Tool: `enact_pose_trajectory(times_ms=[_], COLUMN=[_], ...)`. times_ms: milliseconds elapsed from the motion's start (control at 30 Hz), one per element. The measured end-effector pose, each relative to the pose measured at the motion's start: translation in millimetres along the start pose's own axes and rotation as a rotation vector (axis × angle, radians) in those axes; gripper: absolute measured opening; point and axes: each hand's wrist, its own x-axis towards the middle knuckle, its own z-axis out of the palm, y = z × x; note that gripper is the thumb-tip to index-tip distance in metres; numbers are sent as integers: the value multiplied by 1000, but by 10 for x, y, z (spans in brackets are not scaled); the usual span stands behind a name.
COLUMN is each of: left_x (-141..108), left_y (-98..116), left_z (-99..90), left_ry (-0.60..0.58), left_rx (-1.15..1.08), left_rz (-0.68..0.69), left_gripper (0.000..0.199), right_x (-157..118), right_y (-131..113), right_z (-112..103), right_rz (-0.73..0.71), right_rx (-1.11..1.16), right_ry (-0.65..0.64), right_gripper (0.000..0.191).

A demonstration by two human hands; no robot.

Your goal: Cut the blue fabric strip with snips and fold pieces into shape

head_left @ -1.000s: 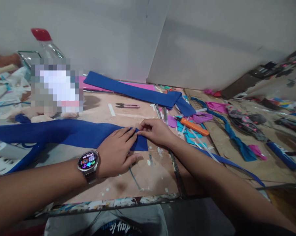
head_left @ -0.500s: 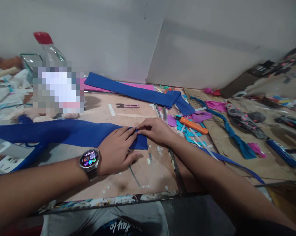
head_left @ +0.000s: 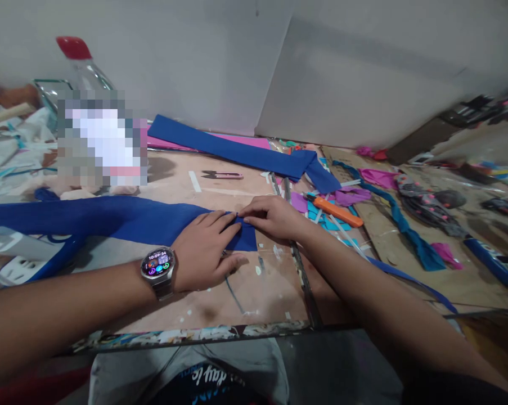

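Note:
A long blue fabric strip [head_left: 122, 219] lies across the table in front of me, its cut end at the right. My left hand [head_left: 207, 247], with a smartwatch on the wrist, rests flat on the strip close to that end, fingers spread. At the far edge of the strip, just past the left fingertips, my right hand [head_left: 274, 218] pinches the cloth between thumb and fingers. Further back lie small thread snips [head_left: 224, 175]. A second blue fabric strip [head_left: 228, 149], folded over at its right end, lies along the wall.
An orange utility knife [head_left: 338, 211] lies on colourful scraps to the right. A white-and-blue power strip [head_left: 26, 261] sits at left, partly under the cloth. Behind it stands a red-capped bottle [head_left: 89, 73]. Cardboard [head_left: 380, 242] with a teal strip covers the right side.
The view has shifted slightly. Both hands stay at nearly the same place on the blue strip, with only small finger movements.

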Motion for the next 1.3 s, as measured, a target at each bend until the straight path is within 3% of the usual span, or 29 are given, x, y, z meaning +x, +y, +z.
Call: enact_pose_trajectory(times_ms=[233,567,800,1100,1300], left_x=[7,0,4,-43,-72], left_y=[4,-3,-5,55,125], left_z=[-13,4,-4,-24,-93], left_ry=[1,6,2,-11,-44], left_rx=[11,-2,12,74,127], left_rz=[10,9,13,8,46], left_gripper=[67,68,68,72,63], right_x=[20,0,14,21,28], right_y=[66,88,111,131,116], right_z=[-9,-234,-116,-75,-74], right_rz=[25,3,-94,-117,-107], right_rx=[42,75,100,12,29], right_ry=[-17,-210,-58,-87,-86], right_gripper=[20,32,23,21,20])
